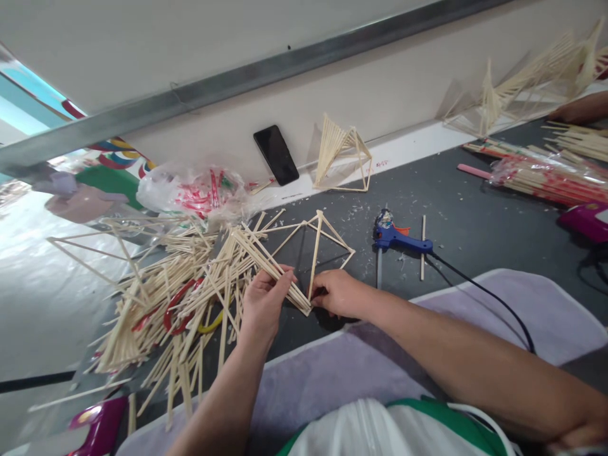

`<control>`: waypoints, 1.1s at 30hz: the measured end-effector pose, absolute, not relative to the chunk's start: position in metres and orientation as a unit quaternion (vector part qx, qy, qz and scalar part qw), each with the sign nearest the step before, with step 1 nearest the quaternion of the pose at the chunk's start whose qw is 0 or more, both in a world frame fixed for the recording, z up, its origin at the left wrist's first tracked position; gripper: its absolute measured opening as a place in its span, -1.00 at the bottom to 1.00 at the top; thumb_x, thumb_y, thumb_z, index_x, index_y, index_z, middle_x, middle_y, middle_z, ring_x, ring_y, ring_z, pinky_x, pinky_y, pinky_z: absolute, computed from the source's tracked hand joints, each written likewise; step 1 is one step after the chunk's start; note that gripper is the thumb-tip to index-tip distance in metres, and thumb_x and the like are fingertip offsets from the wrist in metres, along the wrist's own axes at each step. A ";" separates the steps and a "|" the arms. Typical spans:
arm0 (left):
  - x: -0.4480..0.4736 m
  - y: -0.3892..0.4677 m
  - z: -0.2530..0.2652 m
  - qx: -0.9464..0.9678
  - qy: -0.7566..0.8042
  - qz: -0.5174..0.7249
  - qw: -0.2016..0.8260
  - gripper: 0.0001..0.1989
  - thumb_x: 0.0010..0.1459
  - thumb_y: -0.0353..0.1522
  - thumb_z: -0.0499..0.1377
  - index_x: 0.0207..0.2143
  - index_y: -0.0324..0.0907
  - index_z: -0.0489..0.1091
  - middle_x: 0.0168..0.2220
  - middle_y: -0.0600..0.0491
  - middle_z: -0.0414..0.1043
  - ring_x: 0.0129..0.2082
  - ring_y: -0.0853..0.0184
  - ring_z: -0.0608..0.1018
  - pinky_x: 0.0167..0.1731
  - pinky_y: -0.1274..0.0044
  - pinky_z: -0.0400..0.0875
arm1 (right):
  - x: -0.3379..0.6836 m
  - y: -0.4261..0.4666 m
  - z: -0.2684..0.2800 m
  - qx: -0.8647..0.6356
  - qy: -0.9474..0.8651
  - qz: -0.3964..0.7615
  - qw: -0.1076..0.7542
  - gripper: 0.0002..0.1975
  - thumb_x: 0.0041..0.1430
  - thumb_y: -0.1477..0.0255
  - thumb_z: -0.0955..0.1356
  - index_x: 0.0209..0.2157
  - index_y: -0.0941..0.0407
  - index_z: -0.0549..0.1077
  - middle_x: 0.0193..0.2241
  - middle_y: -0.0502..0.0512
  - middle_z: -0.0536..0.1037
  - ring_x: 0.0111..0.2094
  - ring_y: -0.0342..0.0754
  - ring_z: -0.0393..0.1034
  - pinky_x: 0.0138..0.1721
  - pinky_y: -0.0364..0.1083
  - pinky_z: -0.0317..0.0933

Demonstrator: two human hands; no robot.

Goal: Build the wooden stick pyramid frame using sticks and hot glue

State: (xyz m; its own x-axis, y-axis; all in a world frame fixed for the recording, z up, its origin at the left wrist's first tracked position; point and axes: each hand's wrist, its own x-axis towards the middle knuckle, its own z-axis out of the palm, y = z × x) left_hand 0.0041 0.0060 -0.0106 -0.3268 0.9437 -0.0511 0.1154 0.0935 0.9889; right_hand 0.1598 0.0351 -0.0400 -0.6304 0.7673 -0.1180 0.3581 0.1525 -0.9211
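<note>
A frame of thin wooden sticks (317, 247) stands on the dark table in front of me, with a row of sticks (270, 259) laid close together along one side. My left hand (266, 301) pinches that row between thumb and fingers. At the frame's near corner, my right hand (344, 294) has its fingers curled against the stick ends; the fingertips are partly hidden. To the right of this hand rests a blue glue gun (401, 240) with a clear glue stick under its nozzle and a black cord. A pale stick (422, 248) lies beneath its handle.
Left is a heap of loose sticks (190, 253) with red (171, 310) and yellow (213, 324) loops. Behind are a plastic bag (190, 190), a phone (276, 154) and another stick model (338, 152). Far right: wrapped sticks (536, 177) and another person's hand (582, 109).
</note>
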 end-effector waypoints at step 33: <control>-0.006 0.006 0.002 0.435 0.580 0.542 0.425 -0.86 0.04 -0.32 0.20 -0.36 -0.22 0.39 -0.45 0.07 0.42 -0.60 0.56 0.29 -0.61 0.70 0.16 | 0.157 0.029 -0.036 -0.402 -0.787 0.423 0.202 -0.89 -0.02 0.43 0.38 -0.39 0.13 0.50 -0.41 0.02 0.47 -0.37 -0.15 0.33 -0.36 -0.22 0.11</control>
State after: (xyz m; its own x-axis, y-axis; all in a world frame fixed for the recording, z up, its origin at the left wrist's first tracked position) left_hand -0.0057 0.0056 0.0022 -0.2613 0.9650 -0.0221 0.0441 0.0348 0.9984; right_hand 0.1573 0.0291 -0.0363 -0.5953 0.8032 -0.0224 0.4614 0.3189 -0.8279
